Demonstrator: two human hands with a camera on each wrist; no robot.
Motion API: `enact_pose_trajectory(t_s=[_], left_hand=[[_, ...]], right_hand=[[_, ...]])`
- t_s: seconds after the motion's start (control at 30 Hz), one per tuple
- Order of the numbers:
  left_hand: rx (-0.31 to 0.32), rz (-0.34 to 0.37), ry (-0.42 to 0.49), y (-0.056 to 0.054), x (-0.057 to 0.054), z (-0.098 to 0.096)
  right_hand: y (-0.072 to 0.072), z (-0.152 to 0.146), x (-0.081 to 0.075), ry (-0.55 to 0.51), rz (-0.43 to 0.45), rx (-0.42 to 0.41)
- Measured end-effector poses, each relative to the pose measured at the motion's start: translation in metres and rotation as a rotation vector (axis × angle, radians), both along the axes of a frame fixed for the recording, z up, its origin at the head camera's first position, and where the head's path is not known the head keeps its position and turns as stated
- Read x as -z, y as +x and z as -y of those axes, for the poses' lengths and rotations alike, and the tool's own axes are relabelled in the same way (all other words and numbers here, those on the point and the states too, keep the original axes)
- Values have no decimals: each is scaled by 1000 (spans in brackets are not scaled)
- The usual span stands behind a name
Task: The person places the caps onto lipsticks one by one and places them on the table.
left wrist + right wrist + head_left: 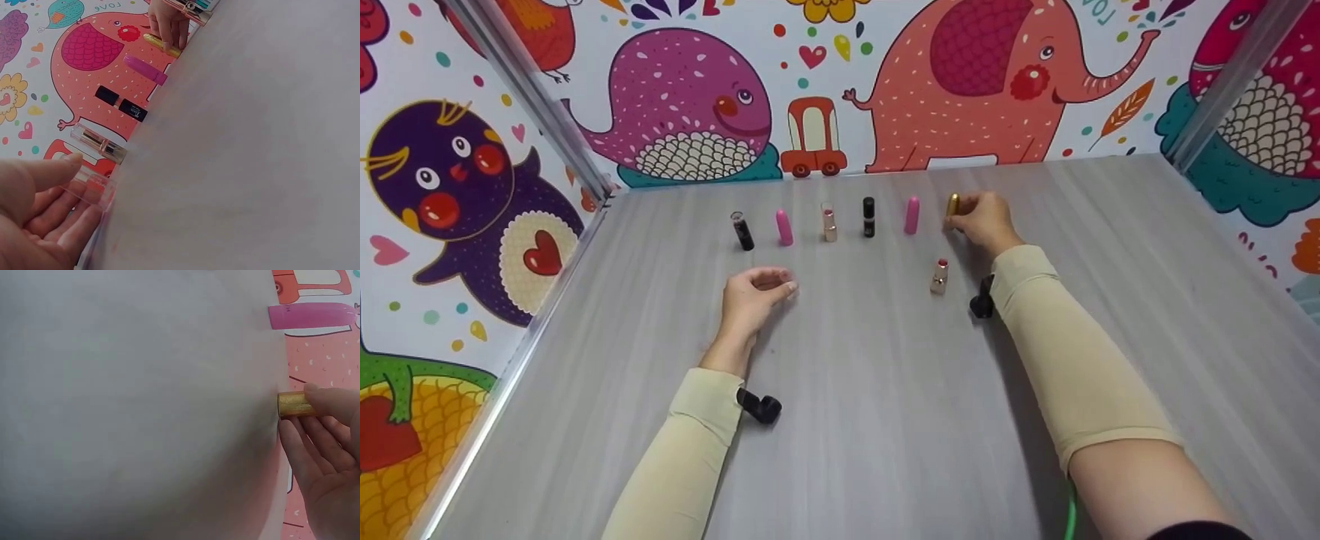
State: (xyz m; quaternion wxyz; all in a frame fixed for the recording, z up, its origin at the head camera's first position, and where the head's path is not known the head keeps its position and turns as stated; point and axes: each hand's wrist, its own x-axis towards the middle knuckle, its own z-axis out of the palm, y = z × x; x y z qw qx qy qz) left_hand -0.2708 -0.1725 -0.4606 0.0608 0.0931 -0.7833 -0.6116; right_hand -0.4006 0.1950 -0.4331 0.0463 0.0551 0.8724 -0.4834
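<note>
My right hand (990, 223) pinches a gold lipstick tube (953, 203) that stands upright at the right end of a row. In the right wrist view, the thumb and fingers are on either side of the gold tube's body and its base meets the table. My left hand (751, 301) holds a clear plastic cap (93, 188) between thumb and fingers, above the table in front of the row. An uncapped lipstick (939, 279) with a red tip and rose-gold base stands nearer me, just left of my right forearm.
Along the row stand a black lipstick with a clear top (742, 231), a pink tube (784, 228), a clear-capped lipstick (829, 225), a black lipstick (868, 218) and another pink tube (912, 215). Behind them rises a wall with cartoon animals (975, 90).
</note>
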Motion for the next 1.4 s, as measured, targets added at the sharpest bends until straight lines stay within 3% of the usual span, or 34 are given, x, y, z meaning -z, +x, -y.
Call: enact_pose_trajectory(t_s=[0.5,0.9,1.03,1.2,1.4], left_hand=[[17,-28,29,-1,2,-3],[18,-21,0,-3,2,-4],[17,-20,9,-2,2,-2],[5,-15,20,-1,2,1],[12,-10,5,-1,3,2]], right_hand=[[3,-5,3,37,-36,15],[9,-15,-2,-41,23,-2],[14,-20,-6,-16,43,-18],[24,-26,-8,19,67,-68],[40,-28,-5,68,1,-171]])
